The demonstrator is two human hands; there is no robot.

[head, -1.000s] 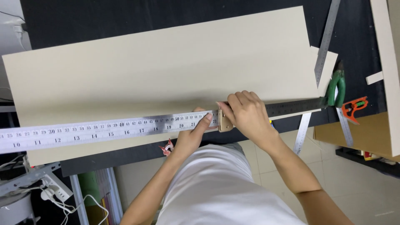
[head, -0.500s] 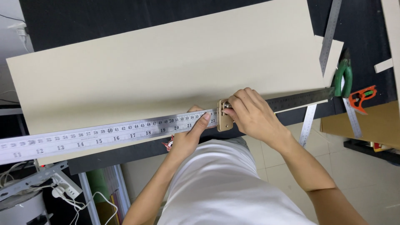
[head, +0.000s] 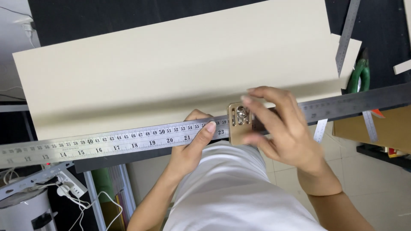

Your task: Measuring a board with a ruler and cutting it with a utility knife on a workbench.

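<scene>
Head view, looking straight down. Long steel ruler lies slantwise across the near edge of a large beige board, its far end rising to the right over the dark table. The board covers most of the table top.

Left hand comes up from below; fingertips press flat on the ruler's face just left of a small brass-coloured stop clamped on the ruler. The hand pins the ruler down and wraps nothing: an open, flat press.

Right hand sits over the stop and the ruler just right of it, fingers curled and spread, somewhat blurred. Fingertips are at or just above the stop; cannot tell whether the grip is closed on it or merely hovering.

Person's white shirt fills the lower middle.

Right side of the table: a second, narrower steel rule lying steeply, green-handled pliers beside the board's right end, a cardboard box below the ruler's far end. Lower left, under the table edge: white cables and a power strip.
</scene>
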